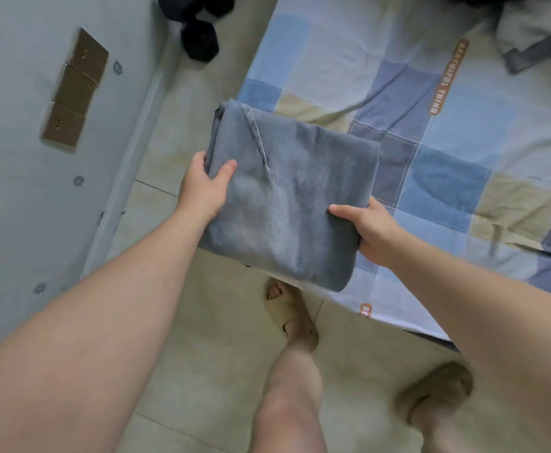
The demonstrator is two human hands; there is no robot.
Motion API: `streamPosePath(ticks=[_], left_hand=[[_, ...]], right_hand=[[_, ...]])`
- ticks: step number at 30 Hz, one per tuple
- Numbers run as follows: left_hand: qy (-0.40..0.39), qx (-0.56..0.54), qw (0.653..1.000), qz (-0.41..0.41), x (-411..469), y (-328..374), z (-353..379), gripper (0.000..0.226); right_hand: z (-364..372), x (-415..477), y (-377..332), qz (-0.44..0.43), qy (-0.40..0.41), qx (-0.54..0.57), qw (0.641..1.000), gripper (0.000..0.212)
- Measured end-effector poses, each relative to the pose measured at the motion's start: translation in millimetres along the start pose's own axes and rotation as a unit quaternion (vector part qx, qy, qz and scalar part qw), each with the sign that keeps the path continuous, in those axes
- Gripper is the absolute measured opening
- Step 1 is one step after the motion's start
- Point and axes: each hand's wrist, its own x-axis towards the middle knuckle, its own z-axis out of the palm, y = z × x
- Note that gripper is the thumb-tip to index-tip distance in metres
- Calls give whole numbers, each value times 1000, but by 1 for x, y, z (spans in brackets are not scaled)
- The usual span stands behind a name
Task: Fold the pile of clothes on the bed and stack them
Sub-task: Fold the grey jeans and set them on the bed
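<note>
The left hand [204, 191] and right hand [372, 230] clamp the folded grey garment [287, 197] by its sides, over the bed [464, 158]; slacken either, folds may spill

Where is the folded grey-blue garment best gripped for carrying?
By its opposite side edges, from both sides, thumb on top, as the left hand and right hand hold the folded grey-blue garment. It is a limp layered rectangle; a one-corner grip would likely let it unfold.
</note>
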Motion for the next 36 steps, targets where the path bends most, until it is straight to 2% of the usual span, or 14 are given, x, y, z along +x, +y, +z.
streamPosePath(ticks=[2, 6, 8, 10, 12, 14, 15, 17, 20, 22, 26, 31, 33, 36], left_hand=[[-18, 4, 1000, 7, 20, -5, 1, 38], [-75, 79, 994, -2, 41, -17, 8, 67], [-49, 155, 986, 32, 39, -19, 8, 76], [21, 269, 954, 131, 30, -14, 7, 78], [60, 322, 911, 249, 26, -7, 10, 73], [21, 358, 878, 317, 30, -5, 22, 67], [-11, 382, 866, 324, 36, -8, 30, 66], [-46, 426, 847, 315, 47, -20, 44, 66], [-26, 443, 837, 320, 65, -44, 58, 69], [-16, 453, 830, 326, 74, -55, 65, 69], [-27, 482, 820, 306, 80, -60, 75, 70], [-98, 493, 833, 233, 64, -31, 64, 73], [-146, 480, 847, 178, 48, -9, 57, 76], [-200, 394, 892, 95, 21, 36, 45, 74]], right_hand=[[12, 15, 2, 1, 42, -5, 999, 43], [24, 36, 2, 17, 135, -69, 988, 48], [28, 38, -4, 42, 160, -143, 976, 59], [34, 30, -10, 27, 212, -332, 919, 83], [43, 19, -10, -133, 246, -531, 800, 96], [53, 20, -6, -292, 215, -613, 702, 89], [58, 26, -2, -323, 188, -634, 677, 84], [64, 46, 10, -312, 136, -675, 655, 78], [66, 78, 33, -283, 117, -721, 622, 81], [64, 97, 45, -283, 120, -728, 613, 83], [64, 112, 54, -283, 113, -715, 629, 83], [60, 94, 26, -210, 31, -724, 656, 85], [53, 75, 5, -184, -15, -725, 664, 83], [36, 33, -32, -161, -35, -695, 700, 74]])
